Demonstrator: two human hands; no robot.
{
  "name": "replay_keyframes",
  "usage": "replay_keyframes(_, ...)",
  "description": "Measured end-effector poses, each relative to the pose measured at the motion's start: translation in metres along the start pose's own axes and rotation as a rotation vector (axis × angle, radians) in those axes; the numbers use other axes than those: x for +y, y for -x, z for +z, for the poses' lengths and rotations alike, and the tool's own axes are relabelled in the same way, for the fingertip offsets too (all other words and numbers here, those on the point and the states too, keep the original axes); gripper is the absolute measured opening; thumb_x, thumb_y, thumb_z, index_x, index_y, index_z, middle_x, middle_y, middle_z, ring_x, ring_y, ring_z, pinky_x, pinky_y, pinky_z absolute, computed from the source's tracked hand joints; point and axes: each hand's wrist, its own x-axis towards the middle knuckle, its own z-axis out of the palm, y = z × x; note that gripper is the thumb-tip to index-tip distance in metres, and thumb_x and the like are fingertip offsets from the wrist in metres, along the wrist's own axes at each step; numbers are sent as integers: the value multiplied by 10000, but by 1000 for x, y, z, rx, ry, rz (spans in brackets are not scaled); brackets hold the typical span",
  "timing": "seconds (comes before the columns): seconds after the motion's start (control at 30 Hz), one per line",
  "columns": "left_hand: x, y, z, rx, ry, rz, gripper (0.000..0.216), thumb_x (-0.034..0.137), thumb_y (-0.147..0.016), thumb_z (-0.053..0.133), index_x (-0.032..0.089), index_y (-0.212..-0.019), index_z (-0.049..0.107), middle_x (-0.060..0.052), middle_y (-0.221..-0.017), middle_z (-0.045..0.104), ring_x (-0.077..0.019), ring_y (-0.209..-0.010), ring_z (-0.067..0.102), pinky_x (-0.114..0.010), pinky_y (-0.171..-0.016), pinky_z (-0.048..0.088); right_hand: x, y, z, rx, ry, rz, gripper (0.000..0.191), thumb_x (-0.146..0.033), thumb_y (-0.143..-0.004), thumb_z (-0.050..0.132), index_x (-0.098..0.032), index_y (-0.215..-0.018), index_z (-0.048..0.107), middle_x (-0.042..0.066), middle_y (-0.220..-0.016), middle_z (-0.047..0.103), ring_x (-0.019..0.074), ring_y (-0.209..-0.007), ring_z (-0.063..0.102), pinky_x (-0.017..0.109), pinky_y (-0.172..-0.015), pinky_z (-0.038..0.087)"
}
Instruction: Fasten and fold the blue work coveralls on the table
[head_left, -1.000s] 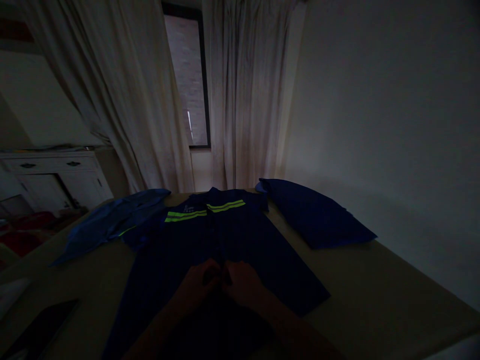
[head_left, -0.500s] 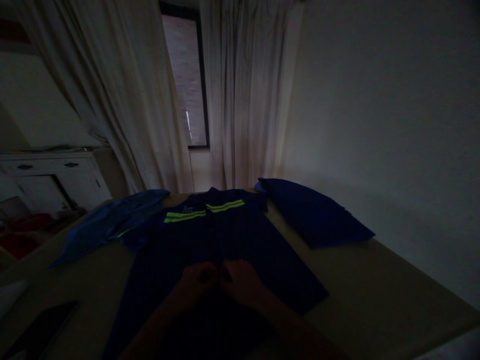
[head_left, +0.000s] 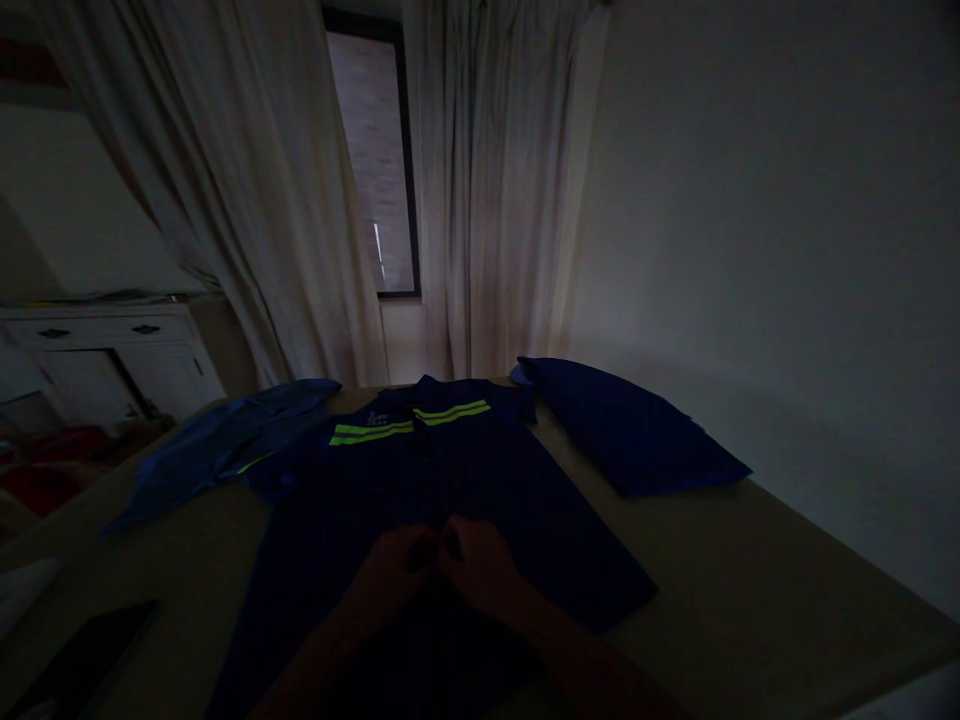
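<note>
A dark blue work shirt (head_left: 480, 480) with two yellow-green reflective stripes across the chest lies flat, front up, on a beige table (head_left: 750, 580). My left hand (head_left: 390, 575) and my right hand (head_left: 480, 565) rest side by side on the shirt's centre front, fingers pinched on the cloth along the button line. The room is very dim, so the fingertips and what lies between them are hard to make out.
A folded dark blue garment (head_left: 630, 430) lies at the back right of the table. A lighter blue garment (head_left: 217, 440) is spread at the back left. A dark flat object (head_left: 82, 660) sits near the front left corner. White curtains, a window and a white cabinet (head_left: 112, 355) stand behind.
Both hands have crept slightly up the shirt's centre front and stayed together. The shirt and the other garments have not moved.
</note>
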Motion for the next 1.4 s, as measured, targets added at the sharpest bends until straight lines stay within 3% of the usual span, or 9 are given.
replay_keyframes(0.2,3,1,2,27,32,-6,121,257,-838,562,208,-897,655,-6,-819,709,-167,-733,627,-265,-678,410,-5,1,-4,-13,-28,-17,181,-314,-915,589,-193,-1005,689,24,-871,740,138,-744,651,227,-614,339)
replay_keyframes(0.47,3,1,4,11,25,-66,110,238,-806,583,207,-898,635,-6,-842,719,-163,-748,633,-256,-672,408,-1,0,-7,-64,-31,-157,177,-291,-929,574,-200,-1052,664,20,-944,734,143,-806,647,234,-677,362)
replay_keyframes(0.67,-1,0,9,12,33,-97,100,219,-801,604,197,-897,622,-17,-855,716,-175,-777,649,-257,-676,401,3,-1,-4,-54,-26,-178,153,-296,-931,575,-200,-1018,656,15,-918,730,141,-793,645,232,-668,357)
replay_keyframes(0.93,4,2,10,52,-206,-63,45,215,-839,572,213,-884,574,-21,-877,682,-177,-796,621,-274,-680,351,6,-1,2,-15,-166,-131,175,-341,-931,594,-190,-981,670,11,-864,732,129,-744,642,221,-626,362)
replay_keyframes(1.2,14,6,3,35,-430,6,103,192,-887,524,215,-957,597,-41,-981,698,-211,-922,644,-316,-788,402,1,0,-1,22,-319,-83,187,-341,-898,644,-162,-909,700,16,-775,716,121,-672,618,221,-609,371)
replay_keyframes(1.4,8,7,4,48,-542,96,133,192,-914,508,208,-984,620,-55,-981,701,-235,-939,649,-361,-834,430,-3,2,-4,53,-308,-71,120,-290,-864,679,-173,-879,699,-8,-748,696,112,-657,597,221,-602,355)
